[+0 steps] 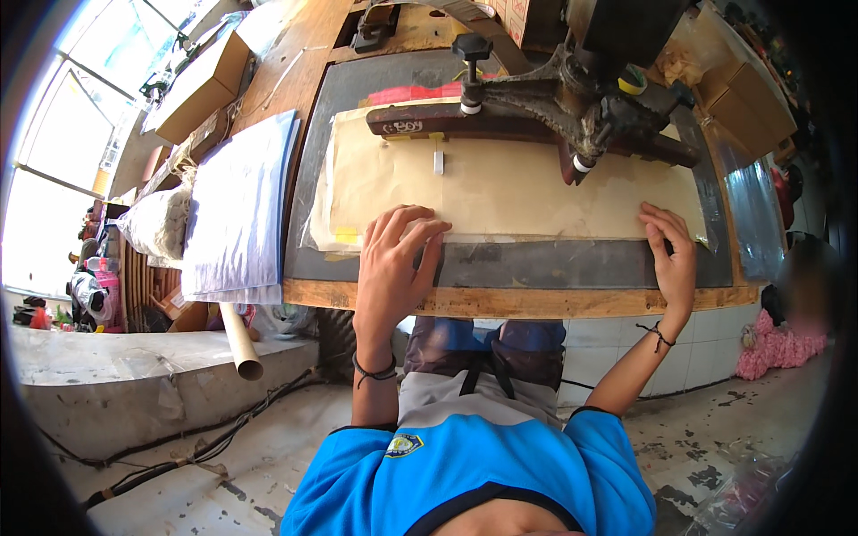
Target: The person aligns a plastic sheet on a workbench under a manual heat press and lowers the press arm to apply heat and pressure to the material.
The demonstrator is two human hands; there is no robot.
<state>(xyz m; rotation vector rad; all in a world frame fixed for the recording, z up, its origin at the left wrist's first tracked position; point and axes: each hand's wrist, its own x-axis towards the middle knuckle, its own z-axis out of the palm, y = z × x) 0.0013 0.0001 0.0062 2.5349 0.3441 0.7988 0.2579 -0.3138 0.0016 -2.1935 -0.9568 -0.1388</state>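
A large tan sheet (536,196) lies flat on a dark grey board on the bench. My left hand (393,250) rests over its near edge, left of the middle, fingers bent and apart, with nothing seen in them. Near the sheet's right end my right hand (672,259) touches the near edge, its fingers loosely curved and the thumb apart. Across the far part of the sheet runs a long dark bar (518,132), carried by a black metal bracket (572,98) with knobs. A small white piece (439,163) lies on the sheet beside the bar.
Left of the board is a stack of clear plastic sheets (237,210). Cardboard boxes (206,85) stand farther left, and another box (742,98) is at the far right. A cardboard tube (241,344) sticks out below the bench's wooden front edge (536,304).
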